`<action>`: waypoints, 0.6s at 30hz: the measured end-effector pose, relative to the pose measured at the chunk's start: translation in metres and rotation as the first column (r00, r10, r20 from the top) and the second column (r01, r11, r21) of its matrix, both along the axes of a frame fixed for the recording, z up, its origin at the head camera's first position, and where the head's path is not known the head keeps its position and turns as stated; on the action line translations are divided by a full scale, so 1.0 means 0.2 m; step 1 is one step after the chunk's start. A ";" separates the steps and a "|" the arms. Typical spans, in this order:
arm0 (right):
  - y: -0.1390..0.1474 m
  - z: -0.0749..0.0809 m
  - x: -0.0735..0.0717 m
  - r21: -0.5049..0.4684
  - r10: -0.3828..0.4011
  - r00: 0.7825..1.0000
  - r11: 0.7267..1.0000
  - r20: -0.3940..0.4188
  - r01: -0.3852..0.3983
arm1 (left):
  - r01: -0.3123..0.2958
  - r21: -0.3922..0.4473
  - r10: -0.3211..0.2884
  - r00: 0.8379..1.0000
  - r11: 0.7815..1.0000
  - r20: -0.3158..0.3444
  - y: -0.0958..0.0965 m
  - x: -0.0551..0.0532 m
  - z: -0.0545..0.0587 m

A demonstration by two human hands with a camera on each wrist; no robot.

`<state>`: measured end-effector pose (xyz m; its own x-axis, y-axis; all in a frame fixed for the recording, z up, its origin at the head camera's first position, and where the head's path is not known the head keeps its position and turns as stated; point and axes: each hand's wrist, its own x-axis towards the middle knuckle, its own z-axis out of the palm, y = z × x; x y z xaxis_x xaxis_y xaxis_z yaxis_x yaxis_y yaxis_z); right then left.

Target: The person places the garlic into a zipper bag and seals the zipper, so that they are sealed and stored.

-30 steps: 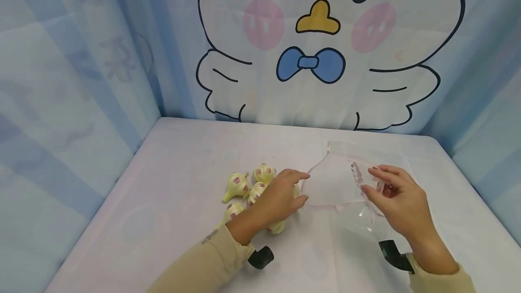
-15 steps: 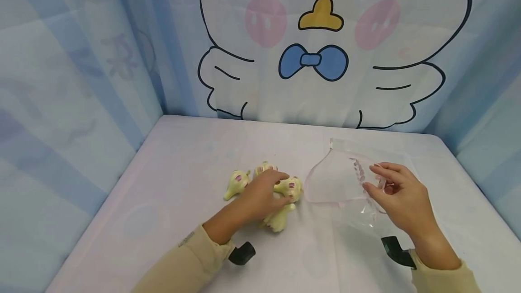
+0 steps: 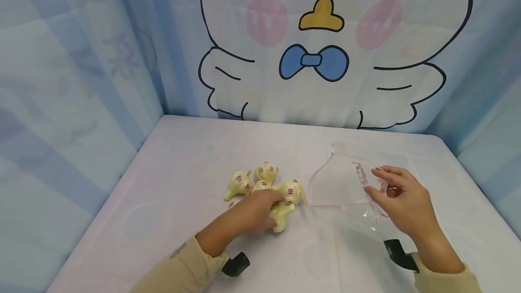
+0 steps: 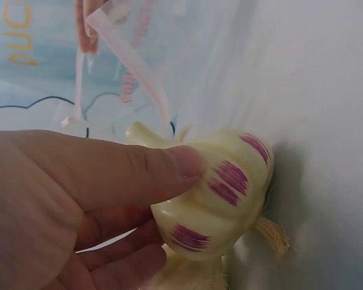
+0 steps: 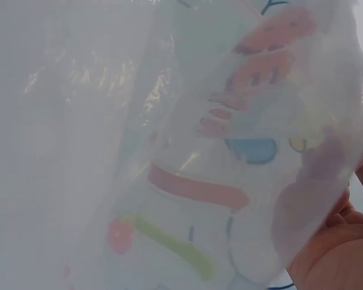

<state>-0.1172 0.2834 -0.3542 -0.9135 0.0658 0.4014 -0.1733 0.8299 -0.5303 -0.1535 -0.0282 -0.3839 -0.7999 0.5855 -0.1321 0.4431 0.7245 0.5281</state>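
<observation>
In the left wrist view, my left hand (image 3: 254,214) pinches a pale yellow garlic bulb (image 4: 230,193) with purple streaks, thumb on top and fingers curled beneath. Other garlic bulbs (image 3: 266,173) lie clustered round that hand on the table, and my forearm partly covers some. Over to the right, my right hand (image 3: 407,200) grips the edge of a clear plastic zip bag (image 3: 333,184) between thumb and fingers. The bag's pink-edged mouth gapes toward the garlic. Its printed film (image 5: 193,190) fills most of the right wrist view.
A pale cloth covers the table (image 3: 183,157). Behind it hangs a curtain (image 3: 309,98) with a cartoon bird, and blue-patterned curtains (image 3: 81,125) close in the sides. Black wrist mounts (image 3: 236,263) stick out from beige sleeves.
My left hand has moved left and down, away from the bag's mouth into the garlic pile, and now grips a bulb. The right hand still holds the bag in nearly the same place.
</observation>
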 end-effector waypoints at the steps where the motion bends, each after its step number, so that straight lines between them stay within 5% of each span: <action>1: 0.00 0.00 0.00 -0.004 0.000 1.000 1.000 0.000 0.000 | 0.004 -0.002 -0.004 1.000 1.000 0.000 0.00 0.00 -0.01; 18: -0.01 -0.02 0.01 -0.013 0.005 1.000 1.000 -0.010 -0.005 | 0.085 -0.032 -0.088 0.992 0.996 -0.092 0.00 0.00 -0.06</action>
<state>-0.1160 0.2815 -0.3583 -0.9097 0.0661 0.4100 -0.1832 0.8221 -0.5390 -0.1535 -0.0282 -0.3967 -0.7561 0.6500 -0.0764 0.5509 0.6951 0.4619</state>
